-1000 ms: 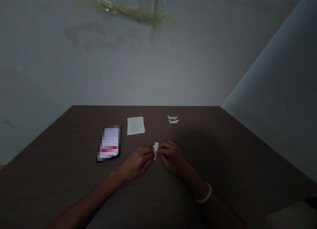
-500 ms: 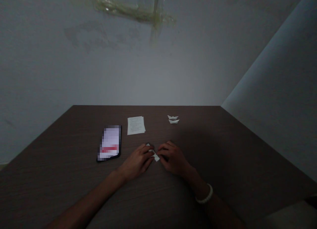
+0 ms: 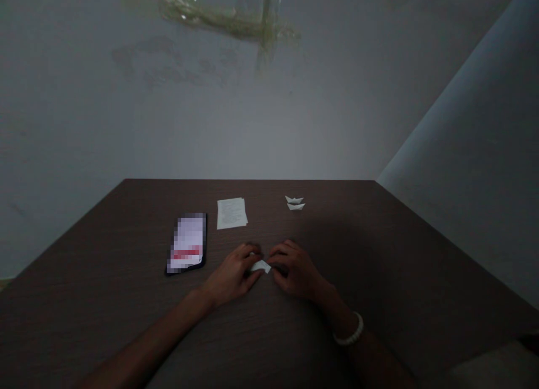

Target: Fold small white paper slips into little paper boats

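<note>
A small folded piece of white paper (image 3: 261,266) lies low over the table between my two hands. My left hand (image 3: 234,270) is closed on its left part, thumb below and fingers above, and hides some of it. My right hand (image 3: 295,268) has its fingers bent, with the fingertips at the paper's right end; whether they pinch it or only touch it is hard to make out. Farther back stand two small white paper boats (image 3: 295,203), one close behind the other.
A stack of square printed paper sheets (image 3: 232,213) lies beyond my left hand. Left of it is a phone (image 3: 186,244) with a lit, blurred screen. The brown table (image 3: 126,226) meets a stained wall (image 3: 269,125) at the back and another wall at the right.
The folded paper has turned from nearly upright to slanting down to the right, and now sits more inside my left hand. My right hand has hardly moved.
</note>
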Tool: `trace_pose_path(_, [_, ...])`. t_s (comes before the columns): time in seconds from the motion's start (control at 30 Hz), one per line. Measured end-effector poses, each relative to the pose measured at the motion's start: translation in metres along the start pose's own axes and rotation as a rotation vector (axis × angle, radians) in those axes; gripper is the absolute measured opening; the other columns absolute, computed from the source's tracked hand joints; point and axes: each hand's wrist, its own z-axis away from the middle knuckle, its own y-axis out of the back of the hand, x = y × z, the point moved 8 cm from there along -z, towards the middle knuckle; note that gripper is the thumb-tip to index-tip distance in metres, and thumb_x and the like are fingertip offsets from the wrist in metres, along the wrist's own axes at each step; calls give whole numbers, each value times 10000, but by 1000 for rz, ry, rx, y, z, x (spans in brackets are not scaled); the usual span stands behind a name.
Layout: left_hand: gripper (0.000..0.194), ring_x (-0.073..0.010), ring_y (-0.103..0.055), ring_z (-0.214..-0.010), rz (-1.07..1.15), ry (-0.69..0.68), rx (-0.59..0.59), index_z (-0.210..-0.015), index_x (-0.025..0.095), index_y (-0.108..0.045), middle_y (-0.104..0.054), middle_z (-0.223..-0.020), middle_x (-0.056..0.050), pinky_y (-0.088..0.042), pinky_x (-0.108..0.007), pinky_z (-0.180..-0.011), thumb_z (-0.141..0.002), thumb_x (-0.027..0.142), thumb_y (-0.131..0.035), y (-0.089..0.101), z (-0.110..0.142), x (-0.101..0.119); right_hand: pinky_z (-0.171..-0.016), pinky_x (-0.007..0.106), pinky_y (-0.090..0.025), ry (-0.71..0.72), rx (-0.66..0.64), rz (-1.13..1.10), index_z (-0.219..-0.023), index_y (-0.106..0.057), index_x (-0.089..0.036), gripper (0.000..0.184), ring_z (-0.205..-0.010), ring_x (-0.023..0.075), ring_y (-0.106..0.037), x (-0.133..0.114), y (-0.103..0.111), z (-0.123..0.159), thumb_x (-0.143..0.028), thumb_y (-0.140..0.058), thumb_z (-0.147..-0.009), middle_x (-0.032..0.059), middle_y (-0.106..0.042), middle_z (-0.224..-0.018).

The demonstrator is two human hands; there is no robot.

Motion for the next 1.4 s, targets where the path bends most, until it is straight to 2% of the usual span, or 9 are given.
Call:
trace_pose_path(0.5, [186,-215,-593,-993,24,14,9,-1053,185,-640,-614,-1061,-84,-514,-357,-872,-902,193,-531,-1,0,-4,-850,353,-445,-58,8,-6,-939,-674,-208,148,-926,198,-541,1,0,-2,-161,-650,-800,44,-650,-982])
trace_pose_path(0.67, [226,-204,-577,-963,32,33,-49,-1123,191,-608,-564,-1059,-82,-507,-339,-846,-922,193,-504,-4,1,-5,-856,350,-440,-99,38,-27,-937,-677,-212,131,-950,202,-536,5,-2,-1,-192,-669,-807,47,-643,-1008])
trace_pose_path(0.87, [276,-204,-566,-947,17,62,-97,-1187,187,-575,-535,-1059,-88,-504,-340,-843,-936,173,-460,-4,0,-4,-879,364,-420,-98,56,-99,-844,-638,-203,117,-942,196,-558,6,-5,-3,-132,-690,-768,41,-647,-1008])
trace_pose_path(0.97, [271,-205,-579,-925,8,71,-110,-1169,172,-582,-540,-1061,-97,-511,-344,-825,-933,162,-449,-4,0,-3,-873,360,-417,-104,67,-127,-825,-624,-200,126,-936,194,-558,6,-5,-4,-114,-690,-762,41,-647,-991])
trace_pose_path(1.13, [245,-207,-587,-995,-3,36,-60,-1109,170,-602,-564,-1135,-100,-502,-340,-871,-932,155,-433,-2,0,-2,-871,350,-418,-123,67,-158,-820,-617,-200,131,-946,193,-555,6,-6,-4,-102,-686,-766,42,-645,-987])
trace_pose_path(1.4, [250,-192,-602,-839,-58,17,-54,-960,154,-637,-614,-935,-81,-505,-308,-758,-952,193,-391,-2,0,0,-858,346,-429,-149,91,-163,-808,-623,-201,73,-941,191,-558,6,-2,-4,-138,-658,-799,46,-647,-974])
